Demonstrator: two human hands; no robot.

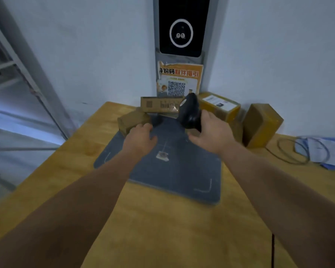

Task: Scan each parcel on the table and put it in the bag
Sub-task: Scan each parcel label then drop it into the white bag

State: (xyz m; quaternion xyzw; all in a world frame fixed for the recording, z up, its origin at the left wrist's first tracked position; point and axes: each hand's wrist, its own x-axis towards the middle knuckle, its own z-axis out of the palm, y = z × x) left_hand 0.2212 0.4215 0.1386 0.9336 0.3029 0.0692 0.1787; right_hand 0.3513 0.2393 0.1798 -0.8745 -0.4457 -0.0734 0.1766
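My right hand [213, 130] grips a black handheld scanner [190, 113] above the far end of the grey mat [162, 171]. My left hand [141, 136] reaches over the mat, fingers relaxed, close to a small brown parcel [132, 120] at the mat's far left corner. A flat cardboard parcel [161, 104] with printed codes stands behind it. Two taped yellow-brown parcels sit at the far right: one with a white label [220, 105], one plain [261, 124]. No bag is in view.
The wooden table [162, 229] stands against a white wall. A black screen device [182, 26] and an orange QR poster [179, 80] hang above the parcels. Papers [325, 151] and a looped cable [290, 151] lie at the right edge. Metal shelving [8, 74] stands to the left.
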